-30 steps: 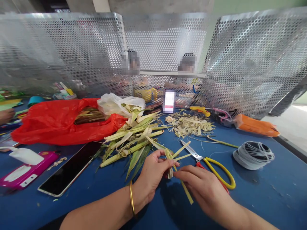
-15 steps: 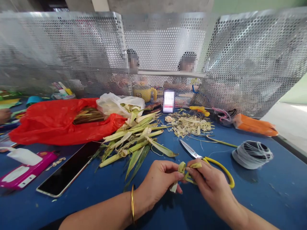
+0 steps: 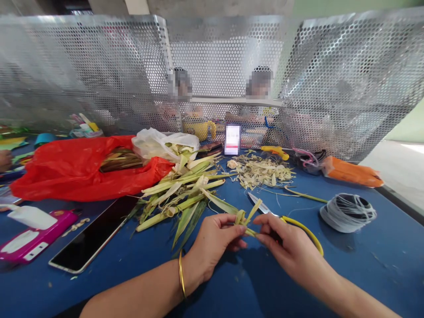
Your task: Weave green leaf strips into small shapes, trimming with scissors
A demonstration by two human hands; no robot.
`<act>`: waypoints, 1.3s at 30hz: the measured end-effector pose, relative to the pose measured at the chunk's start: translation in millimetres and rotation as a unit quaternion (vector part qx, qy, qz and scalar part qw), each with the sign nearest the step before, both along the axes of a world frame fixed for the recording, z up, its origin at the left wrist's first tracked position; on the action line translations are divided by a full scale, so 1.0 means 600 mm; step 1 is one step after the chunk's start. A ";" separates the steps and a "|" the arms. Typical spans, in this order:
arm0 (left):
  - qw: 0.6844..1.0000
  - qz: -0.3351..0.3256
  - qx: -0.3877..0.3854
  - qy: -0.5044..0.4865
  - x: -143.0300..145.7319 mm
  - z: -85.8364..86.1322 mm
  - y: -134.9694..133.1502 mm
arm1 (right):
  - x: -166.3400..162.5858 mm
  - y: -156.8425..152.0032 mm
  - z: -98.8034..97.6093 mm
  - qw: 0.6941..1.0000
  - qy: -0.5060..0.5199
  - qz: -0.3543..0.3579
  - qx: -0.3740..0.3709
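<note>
My left hand (image 3: 212, 245) and my right hand (image 3: 288, 249) meet low in the middle of the view over a blue table (image 3: 380, 274). Both pinch a folded yellow-green palm-leaf strip (image 3: 245, 220) between thumb and fingers; its ends stick up between the hands. A gold bangle (image 3: 182, 279) sits on my left wrist. Yellow-handled scissors (image 3: 284, 216) lie just behind my right hand, partly hidden by it. A pile of palm leaves (image 3: 180, 190) lies just beyond my left hand.
A red plastic bag (image 3: 66, 170) and a white bag (image 3: 162, 143) lie at the left. Near the left edge rest a phone (image 3: 91, 238) and a pink case (image 3: 31, 240). Leaf scraps (image 3: 261, 170), a thread coil (image 3: 347, 212) and an orange pouch (image 3: 353, 173) lie right. Perforated metal screens (image 3: 225, 62) stand behind, people beyond.
The long strip has been folded into a small bundle. Both hands have lifted slightly and shifted toward the leaf pile, still holding it.
</note>
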State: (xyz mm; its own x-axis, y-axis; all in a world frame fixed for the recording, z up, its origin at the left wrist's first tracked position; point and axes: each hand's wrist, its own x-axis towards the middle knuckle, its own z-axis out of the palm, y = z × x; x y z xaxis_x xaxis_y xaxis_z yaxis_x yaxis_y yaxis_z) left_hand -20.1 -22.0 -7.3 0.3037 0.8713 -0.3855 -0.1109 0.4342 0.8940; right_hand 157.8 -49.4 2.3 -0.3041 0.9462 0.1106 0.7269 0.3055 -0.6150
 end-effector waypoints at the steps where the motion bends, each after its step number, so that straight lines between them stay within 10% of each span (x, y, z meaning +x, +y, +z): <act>1: 1.000 0.007 -0.008 -0.003 -0.001 0.000 0.002 | 0.000 -0.002 0.003 1.000 -0.005 0.024 0.011; 5: 0.999 0.029 -0.020 -0.015 0.000 -0.004 0.005 | -0.007 -0.008 0.009 0.993 0.040 0.109 -0.002; 13: 1.000 0.013 0.009 -0.022 -0.010 -0.002 0.011 | 0.003 0.010 0.015 0.932 0.258 0.023 -0.252; 23: 1.000 -0.003 0.011 -0.029 -0.005 0.001 0.004 | 0.004 0.000 0.002 0.971 0.217 0.050 0.089; 30: 0.999 -0.016 -0.023 -0.046 0.002 0.000 -0.004 | -0.017 0.004 0.006 0.933 0.330 -0.102 -0.096; 39: 0.998 -0.025 -0.028 -0.047 0.001 -0.004 -0.004 | -0.011 0.007 -0.015 0.962 0.230 -0.048 -0.143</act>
State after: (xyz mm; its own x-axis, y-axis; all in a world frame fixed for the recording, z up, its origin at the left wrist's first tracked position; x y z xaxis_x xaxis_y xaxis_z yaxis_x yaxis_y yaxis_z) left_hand -19.2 -24.2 -9.9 0.3832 0.8324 -0.4002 -0.1700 0.4895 0.8553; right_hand 151.4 -45.1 -6.6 -0.1961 0.9789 -0.0566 0.3750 0.0216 -0.9268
